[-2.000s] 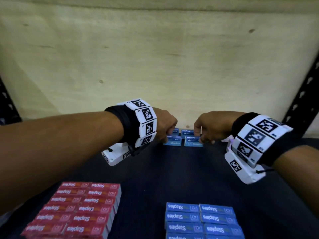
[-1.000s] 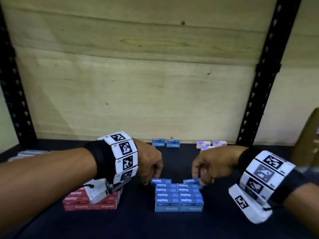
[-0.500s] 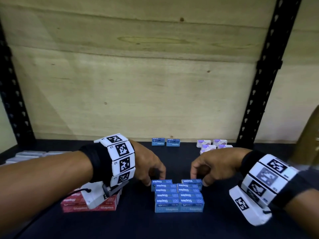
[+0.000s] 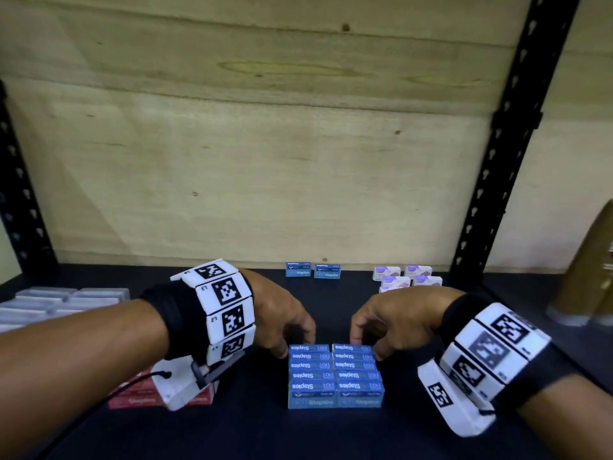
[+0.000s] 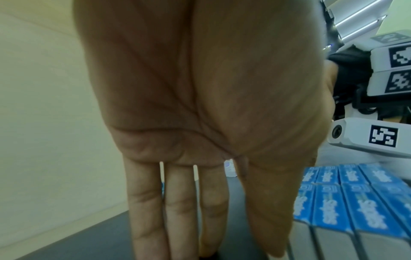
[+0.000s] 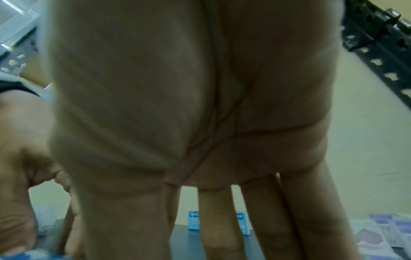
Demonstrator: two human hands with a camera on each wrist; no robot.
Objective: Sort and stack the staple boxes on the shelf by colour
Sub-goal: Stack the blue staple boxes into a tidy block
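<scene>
A stack of blue staple boxes [image 4: 335,376] sits mid-shelf, two columns wide, also at the right of the left wrist view [image 5: 347,202]. My left hand [image 4: 288,330] hovers at its far left corner, fingertips down beside the top box. My right hand [image 4: 368,330] mirrors it at the far right corner. Both wrist views show straight fingers holding nothing: left hand [image 5: 200,123], right hand [image 6: 200,123]. Two more blue boxes [image 4: 313,278] stand against the back wall, visible between my right fingers [image 6: 193,220].
Red staple boxes [image 4: 132,398] lie left of the blue stack, half hidden by my wrist camera. Grey boxes [image 4: 49,303] sit far left. White-purple boxes [image 4: 406,280] are at the back right. A black upright [image 4: 491,194] and a brown object [image 4: 590,277] stand right.
Both hands carried blue boxes from the back wall to the near stack, set them on its far end and let go. Their fingers have since straightened.
</scene>
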